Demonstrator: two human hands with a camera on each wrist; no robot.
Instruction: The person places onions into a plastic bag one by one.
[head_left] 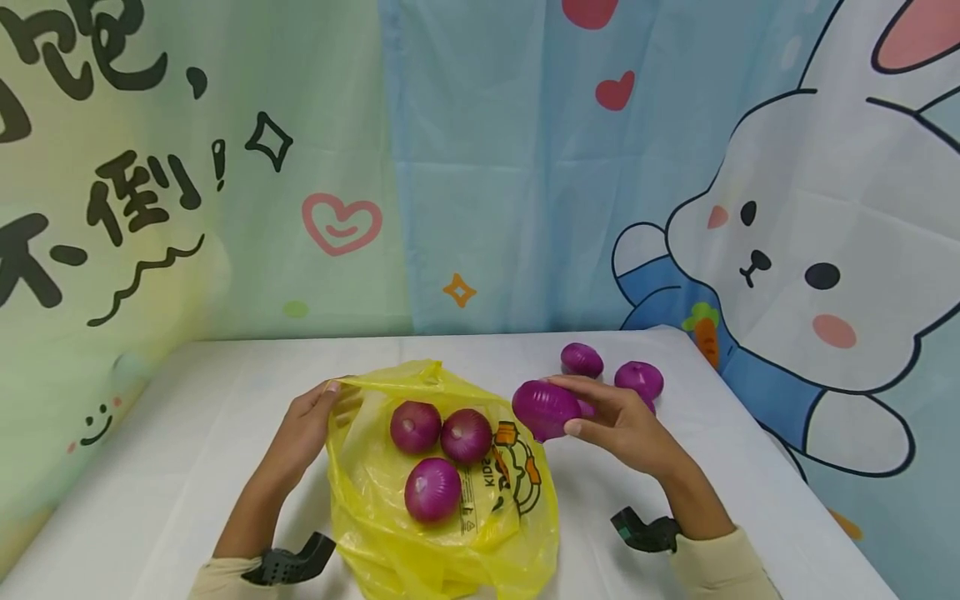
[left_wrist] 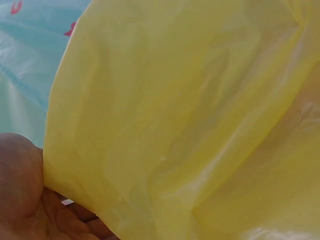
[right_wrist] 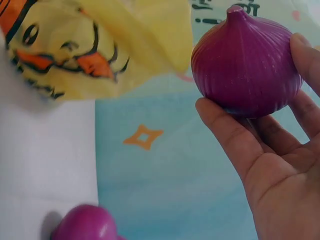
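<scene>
My left hand (head_left: 302,433) pinches the rim of a yellow plastic bag (head_left: 367,517) at its upper left. In the left wrist view, the thumb (left_wrist: 19,175) lies against the bag's edge, and the yellow film fills most of the picture. Three purple-red onions (head_left: 433,490) are grouped within the bag. Beside the bag's right edge, my right hand (head_left: 630,427) holds another purple onion (head_left: 542,408) between thumb and fingers, raised above the table. Its pointed tip (right_wrist: 237,14) faces up in the right wrist view.
More purple onions lie at the back right of the white-covered table (head_left: 225,400), including one onion (head_left: 581,359) and a neighbouring onion (head_left: 639,379), partly behind my right hand. A printed curtain (head_left: 480,167) hangs along the back edge.
</scene>
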